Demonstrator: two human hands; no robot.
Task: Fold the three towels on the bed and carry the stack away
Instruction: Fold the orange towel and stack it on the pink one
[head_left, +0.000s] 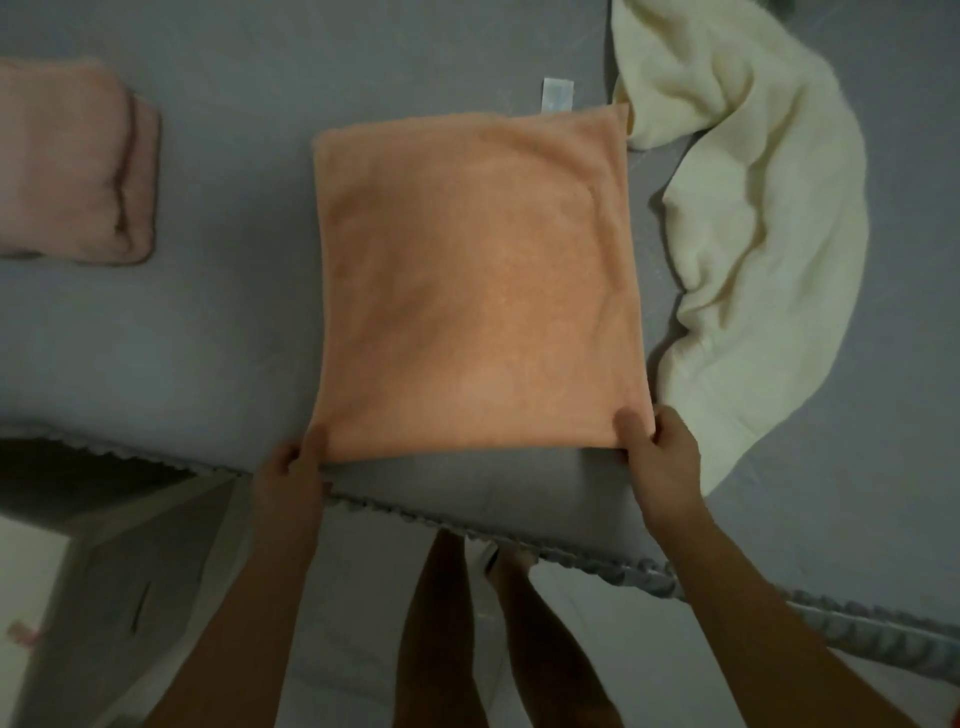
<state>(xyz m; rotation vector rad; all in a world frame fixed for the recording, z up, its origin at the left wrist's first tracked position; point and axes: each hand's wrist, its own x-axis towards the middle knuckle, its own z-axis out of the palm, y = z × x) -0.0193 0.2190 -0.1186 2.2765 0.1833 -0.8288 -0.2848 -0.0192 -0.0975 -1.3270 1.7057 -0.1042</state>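
Observation:
An orange towel (475, 280) lies flat on the grey bed (218, 332) as a folded rectangle, with a white label sticking out at its far edge. My left hand (293, 470) pinches its near left corner. My right hand (660, 457) pinches its near right corner. A pink towel (78, 161) sits folded into a thick bundle at the far left. A cream towel (748, 223) lies crumpled and unfolded to the right, touching the orange towel's far right corner.
The bed's near edge, trimmed with a grey ruffle (841, 621), runs across the lower part of the view. Below it are my bare legs (447, 623) and the floor. A pale piece of furniture (31, 597) stands at the lower left.

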